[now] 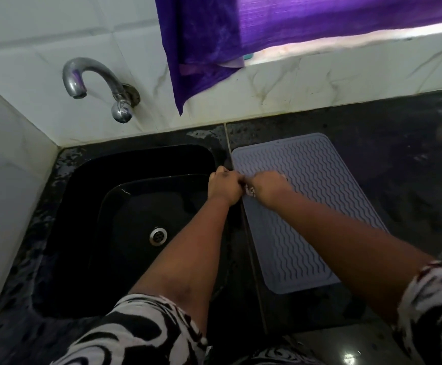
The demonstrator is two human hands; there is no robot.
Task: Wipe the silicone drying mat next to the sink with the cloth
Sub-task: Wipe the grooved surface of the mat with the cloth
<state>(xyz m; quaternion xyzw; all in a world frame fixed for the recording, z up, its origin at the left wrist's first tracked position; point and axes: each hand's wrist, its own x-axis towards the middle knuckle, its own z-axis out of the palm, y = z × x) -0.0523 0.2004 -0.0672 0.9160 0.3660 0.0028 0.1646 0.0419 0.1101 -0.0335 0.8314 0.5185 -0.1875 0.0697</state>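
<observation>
A grey silicone drying mat (317,185) with wavy ridges lies on the dark counter just right of the black sink (88,180). My left hand (224,187) and my right hand (266,187) meet over the mat's left edge, both fists closed around a small patterned cloth (250,191). Only a scrap of the cloth shows between the fists; the rest is hidden in my hands. My right forearm crosses the mat's lower part.
A chrome tap (96,83) juts from the white tiled wall above the sink. The drain (158,235) sits in the sink's bottom. A purple curtain (214,48) hangs over the wall behind the mat. Dark wet counter (412,154) extends to the right.
</observation>
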